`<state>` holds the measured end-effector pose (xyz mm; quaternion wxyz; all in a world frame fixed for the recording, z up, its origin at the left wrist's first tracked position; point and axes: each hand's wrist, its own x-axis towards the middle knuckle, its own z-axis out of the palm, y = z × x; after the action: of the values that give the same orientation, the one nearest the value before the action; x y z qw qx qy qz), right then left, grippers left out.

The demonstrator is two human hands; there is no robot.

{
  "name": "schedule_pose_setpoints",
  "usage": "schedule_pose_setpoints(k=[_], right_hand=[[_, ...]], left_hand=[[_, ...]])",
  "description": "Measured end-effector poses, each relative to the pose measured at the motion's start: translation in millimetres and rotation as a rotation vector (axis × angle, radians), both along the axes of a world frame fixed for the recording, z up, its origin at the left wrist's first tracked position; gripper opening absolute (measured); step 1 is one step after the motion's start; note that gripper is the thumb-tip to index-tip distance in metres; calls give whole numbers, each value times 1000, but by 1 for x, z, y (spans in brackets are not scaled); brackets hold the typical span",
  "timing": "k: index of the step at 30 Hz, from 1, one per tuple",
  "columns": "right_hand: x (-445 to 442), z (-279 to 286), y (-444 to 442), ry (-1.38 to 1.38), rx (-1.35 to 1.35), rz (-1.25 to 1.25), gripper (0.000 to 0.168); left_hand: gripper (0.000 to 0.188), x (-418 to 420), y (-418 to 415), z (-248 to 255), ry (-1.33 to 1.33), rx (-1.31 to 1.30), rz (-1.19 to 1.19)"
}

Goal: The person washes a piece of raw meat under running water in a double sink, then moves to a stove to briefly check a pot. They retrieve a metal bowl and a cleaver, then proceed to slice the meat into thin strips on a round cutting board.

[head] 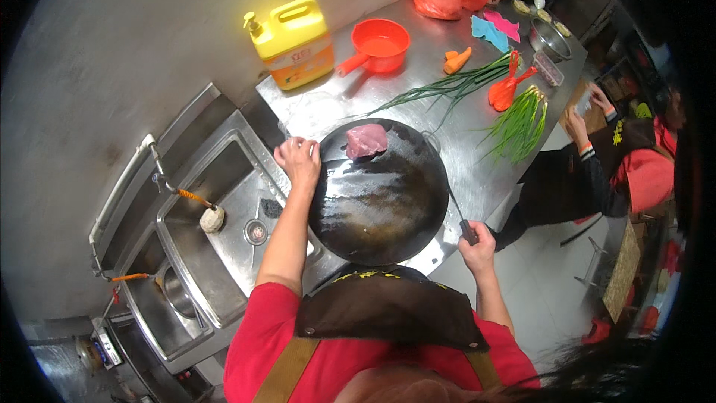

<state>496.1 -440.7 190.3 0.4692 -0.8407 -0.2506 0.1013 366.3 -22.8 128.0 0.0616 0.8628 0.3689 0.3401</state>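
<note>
A large round dark wooden or metal board (386,201), wet and shiny, lies on the steel worktop (470,173) right before me. Near its far edge rests a piece of raw meat (366,141). My left hand (300,159) is at the board's upper left edge with its fingers curled; whether it grips the rim is not clear. In my right hand (477,244) is the dark handle of a kitchen knife (458,210), held at the right of the board; its blade is seen nearly edge-on against the board's side.
Steel sinks (218,235) lie at left. Beyond the board stand a yellow jug (296,47) and a red plastic dipper (383,45). Long green onions (447,87), carrot pieces (458,60) and a red bag (503,92) lie at right. A co-worker (593,168) stands at the far right.
</note>
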Motion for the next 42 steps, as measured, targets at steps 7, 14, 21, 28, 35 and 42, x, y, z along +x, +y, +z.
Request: schedule_pose_setpoints(k=[7,14,21,28,35,42], right_hand=[[-11,1,-15,-93,-66,-28,24],[-9,2,-10,-12,-102,-86,24],[2,-2,6,31,-76,-92,24],[10,-1,16,-14,-78,-20,27],[9,6,14,25,-109,-47,25],[12,-1,18,149,-64,-58,23]], left_hand=[[27,82,86,7,198,-97,-43],[16,99,144,-14,410,-177,81],[34,83,146,-17,314,-206,80],[81,76,118,-6,759,-295,-18],[48,87,117,26,604,-239,-64],[27,157,69,11,575,-433,-425]])
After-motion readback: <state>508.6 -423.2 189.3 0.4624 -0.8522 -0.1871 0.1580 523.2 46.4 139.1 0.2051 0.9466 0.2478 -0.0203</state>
